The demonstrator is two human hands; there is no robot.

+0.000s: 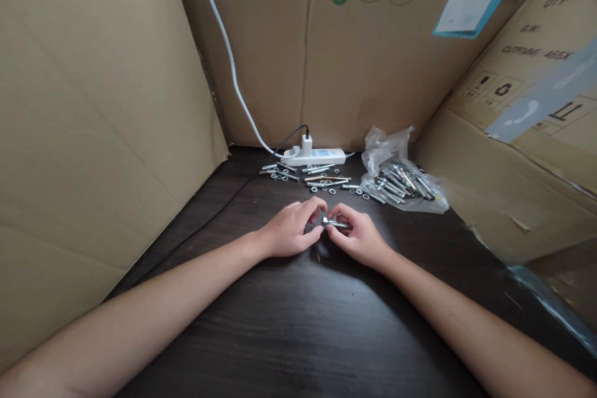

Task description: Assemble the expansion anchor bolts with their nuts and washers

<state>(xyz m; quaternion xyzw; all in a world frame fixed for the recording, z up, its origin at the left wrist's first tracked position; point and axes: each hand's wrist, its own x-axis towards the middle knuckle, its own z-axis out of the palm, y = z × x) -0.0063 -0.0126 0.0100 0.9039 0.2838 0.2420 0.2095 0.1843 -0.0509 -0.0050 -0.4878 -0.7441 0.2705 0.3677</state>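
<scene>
Both hands meet at the middle of a dark wooden table (298, 323). My right hand (359, 236) is closed around the shaft of a silver bolt (332, 222), which lies level and points left. My left hand (293, 230) pinches the bolt's left end with thumb and fingertips, on what looks like a nut (324, 221). Just beyond the hands lie several loose bolts, nuts and washers (317, 179). To their right, a clear plastic bag (396, 177) holds more bolts.
Cardboard boxes wall the table in on the left (93, 124), back (354, 43) and right (527, 137). A white power strip (321, 156) with a plugged-in charger lies at the back, its white cable (224, 43) running up the box. A black cable (205, 224) crosses the table's left side.
</scene>
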